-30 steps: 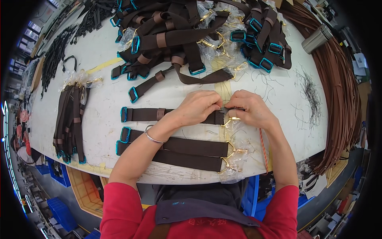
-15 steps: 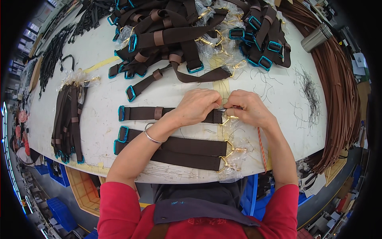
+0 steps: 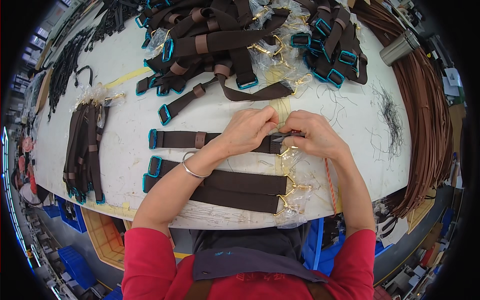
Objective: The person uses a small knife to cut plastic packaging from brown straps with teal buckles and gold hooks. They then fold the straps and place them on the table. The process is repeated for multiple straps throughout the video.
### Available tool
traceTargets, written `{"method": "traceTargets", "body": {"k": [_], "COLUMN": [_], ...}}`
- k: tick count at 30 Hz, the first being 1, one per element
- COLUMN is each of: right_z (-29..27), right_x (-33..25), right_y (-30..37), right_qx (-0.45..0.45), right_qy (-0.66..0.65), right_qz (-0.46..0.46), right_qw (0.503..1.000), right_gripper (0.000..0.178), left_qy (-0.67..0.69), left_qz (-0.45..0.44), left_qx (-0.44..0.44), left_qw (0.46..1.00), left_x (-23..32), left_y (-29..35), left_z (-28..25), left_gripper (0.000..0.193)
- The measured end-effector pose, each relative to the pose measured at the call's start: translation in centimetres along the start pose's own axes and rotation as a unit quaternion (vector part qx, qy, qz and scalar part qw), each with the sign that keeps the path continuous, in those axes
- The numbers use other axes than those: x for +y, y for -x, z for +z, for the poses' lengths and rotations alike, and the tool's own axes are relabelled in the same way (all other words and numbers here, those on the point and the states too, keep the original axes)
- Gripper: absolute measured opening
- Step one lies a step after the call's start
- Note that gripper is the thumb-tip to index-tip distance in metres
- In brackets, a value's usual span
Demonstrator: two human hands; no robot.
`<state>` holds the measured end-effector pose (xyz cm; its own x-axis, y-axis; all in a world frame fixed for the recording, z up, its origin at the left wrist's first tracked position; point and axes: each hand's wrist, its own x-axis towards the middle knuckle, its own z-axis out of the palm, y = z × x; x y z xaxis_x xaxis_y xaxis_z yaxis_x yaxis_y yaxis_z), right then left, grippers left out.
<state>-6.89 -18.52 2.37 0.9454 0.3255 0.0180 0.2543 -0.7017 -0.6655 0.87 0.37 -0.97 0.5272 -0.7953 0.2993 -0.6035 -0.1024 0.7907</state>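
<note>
A dark brown webbing strap (image 3: 172, 140) lies crosswise before me, with a blue-wrapped buckle (image 3: 152, 139) at its left end, a brown leather loop and a gold clasp at its right end. My left hand (image 3: 248, 131), with a bangle at the wrist, is closed in a pinch just above the strap's right end; what the fingertips hold is too small to make out. Facing it, my right hand (image 3: 312, 134) is closed around small thread snips (image 3: 281, 137), their metal blades pointing left over the strap end. Two similar straps (image 3: 245, 182) lie nearer me, their gold clasps in clear plastic.
A heap of similar straps (image 3: 215, 45) lies at the far side. A strap bundle (image 3: 82, 150) rests at left. At right are a steel tumbler (image 3: 399, 47), brown leather strips (image 3: 425, 115) and loose thread scraps (image 3: 389, 120). An orange cord (image 3: 330, 185) hangs below my right hand.
My left hand has lifted slightly away from the strap end. The snips in my right hand show more clearly, with their blades over the strap end. The straps have barely moved.
</note>
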Motion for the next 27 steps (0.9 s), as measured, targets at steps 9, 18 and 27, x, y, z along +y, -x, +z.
{"method": "traceTargets", "body": {"k": [9, 18, 27], "right_z": [0.9, -0.6, 1.6], "right_x": [0.2, -2.9, -4.2], "right_y": [-0.1, 1.8, 6.0], "right_qx": [0.020, 0.182, 0.126], "right_qy": [-0.003, 0.173, 0.229], "right_qz": [-0.015, -0.008, 0.071], "right_qw": [1.000, 0.968, 0.963], "right_gripper": [0.016, 0.020, 0.024], "left_qy": [0.022, 0.044, 0.038], "left_qz": [-0.025, -0.039, -0.043], "left_qx": [0.008, 0.015, -0.106], "left_qw": [0.999, 0.998, 0.993], "left_x": [0.0, -0.1, 2.1], "left_y": [0.2, 0.2, -2.4], "left_z": [-0.1, 0.0, -1.6], "left_gripper": [0.004, 0.003, 0.007]}}
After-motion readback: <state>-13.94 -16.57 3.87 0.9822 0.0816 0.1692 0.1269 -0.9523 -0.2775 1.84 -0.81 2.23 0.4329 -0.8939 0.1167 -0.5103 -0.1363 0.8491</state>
